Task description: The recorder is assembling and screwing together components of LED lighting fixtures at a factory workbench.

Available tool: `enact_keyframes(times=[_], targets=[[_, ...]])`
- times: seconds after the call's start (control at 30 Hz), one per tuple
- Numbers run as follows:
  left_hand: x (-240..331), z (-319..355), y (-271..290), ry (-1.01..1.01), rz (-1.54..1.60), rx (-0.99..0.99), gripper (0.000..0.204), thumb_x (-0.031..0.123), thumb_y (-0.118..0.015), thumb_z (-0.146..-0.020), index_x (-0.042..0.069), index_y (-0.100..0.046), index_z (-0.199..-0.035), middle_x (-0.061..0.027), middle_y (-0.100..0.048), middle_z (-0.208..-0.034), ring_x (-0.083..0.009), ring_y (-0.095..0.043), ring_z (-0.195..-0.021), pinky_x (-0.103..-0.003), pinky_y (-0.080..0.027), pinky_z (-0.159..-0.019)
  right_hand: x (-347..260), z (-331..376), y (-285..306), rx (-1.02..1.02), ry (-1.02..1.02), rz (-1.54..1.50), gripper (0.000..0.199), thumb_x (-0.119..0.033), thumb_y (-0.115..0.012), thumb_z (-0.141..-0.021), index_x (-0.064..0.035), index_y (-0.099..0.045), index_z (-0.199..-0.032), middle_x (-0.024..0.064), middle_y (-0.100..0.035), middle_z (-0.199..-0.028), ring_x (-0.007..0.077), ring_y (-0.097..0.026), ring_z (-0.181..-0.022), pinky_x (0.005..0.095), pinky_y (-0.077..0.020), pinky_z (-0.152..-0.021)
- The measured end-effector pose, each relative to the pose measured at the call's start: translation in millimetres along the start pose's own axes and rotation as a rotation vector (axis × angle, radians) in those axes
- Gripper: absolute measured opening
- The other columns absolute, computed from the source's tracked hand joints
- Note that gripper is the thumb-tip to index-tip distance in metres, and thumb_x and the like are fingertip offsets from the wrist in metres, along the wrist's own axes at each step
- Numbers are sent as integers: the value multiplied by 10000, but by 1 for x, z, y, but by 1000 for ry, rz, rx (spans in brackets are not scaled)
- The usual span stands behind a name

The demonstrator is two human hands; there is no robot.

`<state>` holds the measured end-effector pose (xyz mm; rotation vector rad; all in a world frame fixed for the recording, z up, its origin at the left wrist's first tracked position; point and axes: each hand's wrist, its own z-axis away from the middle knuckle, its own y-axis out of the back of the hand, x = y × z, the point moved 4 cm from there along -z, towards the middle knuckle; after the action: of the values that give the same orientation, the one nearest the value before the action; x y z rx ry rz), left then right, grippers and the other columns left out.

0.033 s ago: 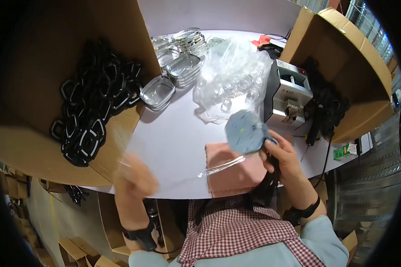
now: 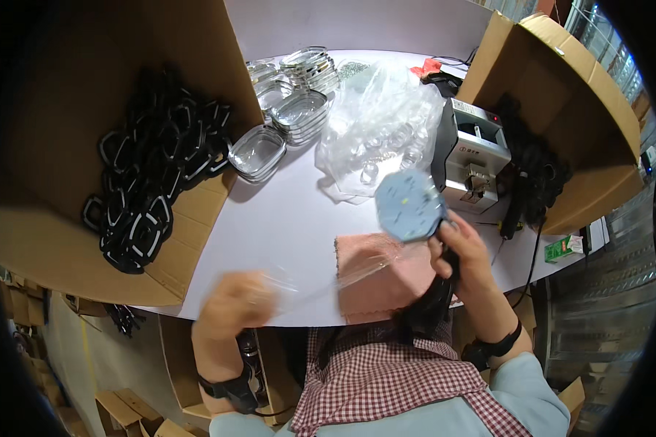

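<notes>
A: Where's the blue disc (image 2: 408,207)?

B: Up and to the left of the right hand (image 2: 465,251), seen just beyond the pink cloth (image 2: 364,302). That hand's thumb and fingers are clamped on its lower right edge, with the flat face toward the camera.

A: And the left hand (image 2: 235,304)?

B: Well apart, over the near left part of the table (image 2: 244,233). It's blurred, so I can't tell whether its fingers are closed on the clear film (image 2: 361,274).

A: How does the film run?

B: Lengthwise between the hands, slanting up from left to right across the cloth, its right stretch passing just below the disc.

A: So which hand is nearer the disc?

B: The right, touching it. A black strap (image 2: 434,300) hangs below that hand.
</notes>
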<state>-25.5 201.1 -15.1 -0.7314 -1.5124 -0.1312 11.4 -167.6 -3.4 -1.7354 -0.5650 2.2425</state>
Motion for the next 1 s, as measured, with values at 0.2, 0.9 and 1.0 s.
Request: enact_keyframes(times=[0.2,0.9,1.0], targets=[[-15,-31,21,136,-1445,471,276,278,-560,-1036,78,-728,-1127,-201,-713,-990,-366,-674,-840,-427,-532,-735,-9,23,-16,-487,-252,200,566,-135,-627,-979,-1,-433,-1493,77,-642,-793,86,-519,-508,229,-377,-437],[101,-5,-69,-535,35,47,296,157,-580,-995,-37,-648,-1208,30,-473,-588,-86,-395,-502,-279,-314,-546,-21,14,-69,-344,306,1277,503,-34,-659,-912,-47,-518,-1395,199,-720,-1032,373,-687,-1001,454,-517,-859],[111,17,-104,-285,-305,-44,253,60,-571,-940,-87,-775,-964,-79,-614,-617,-114,-472,-484,-297,-273,-458,-29,0,-44,-85,291,1042,477,-6,-643,-915,-43,-562,-1384,148,-736,-957,220,-704,-744,352,-533,-661]])
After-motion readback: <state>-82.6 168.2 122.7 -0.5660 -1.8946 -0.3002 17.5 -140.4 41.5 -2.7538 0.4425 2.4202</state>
